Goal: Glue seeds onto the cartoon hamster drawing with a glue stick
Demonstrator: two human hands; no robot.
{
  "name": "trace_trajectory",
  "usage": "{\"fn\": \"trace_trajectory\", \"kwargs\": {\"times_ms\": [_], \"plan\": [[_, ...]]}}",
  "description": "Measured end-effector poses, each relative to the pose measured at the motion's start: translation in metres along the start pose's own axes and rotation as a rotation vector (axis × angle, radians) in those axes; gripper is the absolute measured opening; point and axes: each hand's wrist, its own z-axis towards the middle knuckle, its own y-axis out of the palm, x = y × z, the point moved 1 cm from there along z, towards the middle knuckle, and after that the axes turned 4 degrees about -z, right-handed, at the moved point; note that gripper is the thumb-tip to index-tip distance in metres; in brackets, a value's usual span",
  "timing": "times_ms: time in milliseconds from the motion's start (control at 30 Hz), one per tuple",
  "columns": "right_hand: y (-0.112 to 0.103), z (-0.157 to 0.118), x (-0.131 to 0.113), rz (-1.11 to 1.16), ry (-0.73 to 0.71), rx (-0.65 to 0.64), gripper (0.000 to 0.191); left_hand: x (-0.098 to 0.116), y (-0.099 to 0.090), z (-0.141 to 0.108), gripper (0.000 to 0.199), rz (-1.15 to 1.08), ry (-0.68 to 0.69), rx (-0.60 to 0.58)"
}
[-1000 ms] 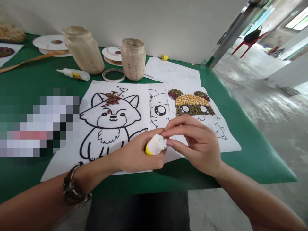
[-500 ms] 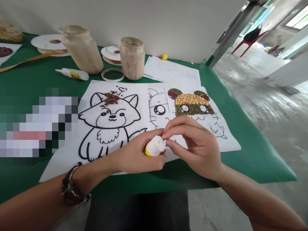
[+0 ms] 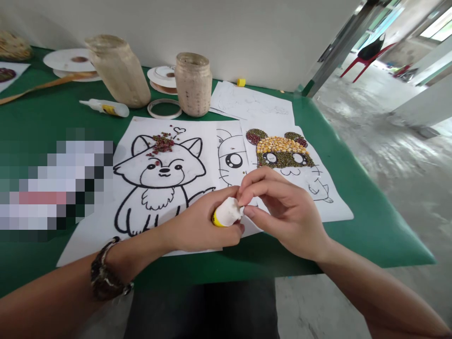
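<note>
My left hand [image 3: 208, 221] is wrapped around a white glue bottle [image 3: 228, 212] with a yellow band, its top facing right. At the bottle's tip, the thumb and fingers of my right hand [image 3: 286, 212] are pinched together; the tip itself is mostly hidden by them. Both hands are above the lower edge of the paper sheets. Left of them lies a fox drawing [image 3: 162, 188] with a small heap of red and green beans [image 3: 163, 142] on its forehead. Behind my right hand is a hamster drawing [image 3: 296, 172], its head partly covered with corn kernels [image 3: 278, 145] and green beans.
Two coated jars [image 3: 118, 70] [image 3: 193, 84], ribbon spools [image 3: 67, 59], a tape ring [image 3: 164, 109] and another glue bottle [image 3: 106, 108] stand or lie along the back of the green table [image 3: 381, 230]. A small yellow cap [image 3: 241, 82] sits by the wall. A blurred patch covers the left side.
Hardly anything differs. My hands stay together at the glue bottle, with a slight shift of the bottle and the right fingers; the view has moved a little.
</note>
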Motion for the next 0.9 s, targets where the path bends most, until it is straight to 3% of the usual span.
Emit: {"fn": "trace_trajectory", "kwargs": {"times_ms": [200, 300, 400, 567, 700, 900], "plan": [[-0.001, 0.001, 0.0, 0.112, 0.032, -0.026, 0.009, -0.003, -0.001, 0.002, 0.015, 0.0, 0.013, 0.015], [-0.006, 0.004, 0.001, 0.049, 0.004, 0.008, 0.009, -0.004, -0.002, 0.002, 0.017, -0.017, 0.023, 0.001], [-0.024, 0.008, 0.005, -0.141, -0.07, 0.1, 0.012, -0.005, -0.003, 0.001, 0.019, -0.06, 0.011, -0.035], [-0.071, 0.004, 0.032, -0.673, -0.157, 0.3, 0.009, -0.007, -0.001, -0.001, 0.018, -0.089, -0.062, -0.07], [-0.087, -0.003, 0.06, -0.932, -0.131, 0.236, 0.009, -0.008, 0.001, 0.0, 0.018, -0.094, -0.09, -0.077], [-0.082, 0.0, 0.079, -1.051, -0.168, 0.115, 0.011, -0.008, 0.002, 0.0, 0.02, -0.072, -0.124, -0.04]]}}
